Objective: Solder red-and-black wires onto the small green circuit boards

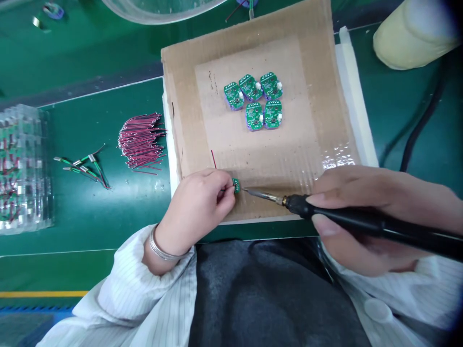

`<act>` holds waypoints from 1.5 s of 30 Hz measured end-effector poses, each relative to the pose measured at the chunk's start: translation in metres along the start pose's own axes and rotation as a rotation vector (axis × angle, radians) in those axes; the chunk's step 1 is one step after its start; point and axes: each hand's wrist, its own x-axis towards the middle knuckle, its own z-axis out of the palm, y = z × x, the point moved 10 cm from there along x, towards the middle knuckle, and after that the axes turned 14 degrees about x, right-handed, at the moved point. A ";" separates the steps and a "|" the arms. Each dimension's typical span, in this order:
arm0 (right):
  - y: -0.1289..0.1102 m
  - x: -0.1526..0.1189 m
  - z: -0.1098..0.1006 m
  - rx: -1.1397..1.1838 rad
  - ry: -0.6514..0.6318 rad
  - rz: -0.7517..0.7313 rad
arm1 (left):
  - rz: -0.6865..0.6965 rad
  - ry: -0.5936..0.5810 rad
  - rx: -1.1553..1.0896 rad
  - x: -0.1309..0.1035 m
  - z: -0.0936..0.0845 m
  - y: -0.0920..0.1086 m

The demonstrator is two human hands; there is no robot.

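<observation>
My left hand (202, 197) is closed in a pinch at the near edge of the cardboard sheet (181, 106). A small green circuit board (236, 185) pokes out from its fingertips, mostly hidden by them. A thin red wire (213, 159) sticks up just beyond the knuckles. In my right hand (376, 212) is a black-handled soldering iron (347, 217), gripped like a pen. Its metal tip points left and ends right beside the board; whether it touches cannot be told. Farther up the cardboard, several green circuit boards (253, 115) lie grouped together.
Left of the cardboard lies a pile of red wires (141, 142), with a few green-wired metal parts (85, 166) beside it. Stacked clear trays (25, 168) stand at the far left. A clear tub (162, 14), a pale cylinder (412, 36) and a black cable (421, 132) border the area.
</observation>
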 end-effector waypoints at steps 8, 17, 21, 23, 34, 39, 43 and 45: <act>-0.009 0.012 0.022 -0.141 -0.162 -0.056 | -0.002 0.006 0.012 0.000 0.000 0.001; -0.002 0.010 0.027 -0.172 -0.203 -0.019 | -0.002 0.003 -0.006 0.000 0.000 0.000; -0.005 0.009 0.027 -0.170 -0.199 -0.034 | -0.008 -0.003 -0.013 0.000 0.001 0.000; -0.005 0.010 0.027 -0.169 -0.200 -0.044 | -0.009 -0.003 -0.014 0.000 0.001 0.000; -0.008 0.007 0.023 -0.127 -0.147 -0.073 | -0.029 0.003 0.000 0.001 0.001 -0.001; 0.006 -0.001 0.011 -0.067 -0.068 -0.020 | -0.035 -0.021 0.012 0.002 0.003 -0.001; 0.003 0.000 0.010 -0.056 -0.063 -0.043 | -0.035 -0.044 0.012 0.002 0.004 -0.002; 0.002 0.001 0.012 -0.041 -0.077 -0.048 | -0.031 -0.059 0.009 0.002 0.004 -0.001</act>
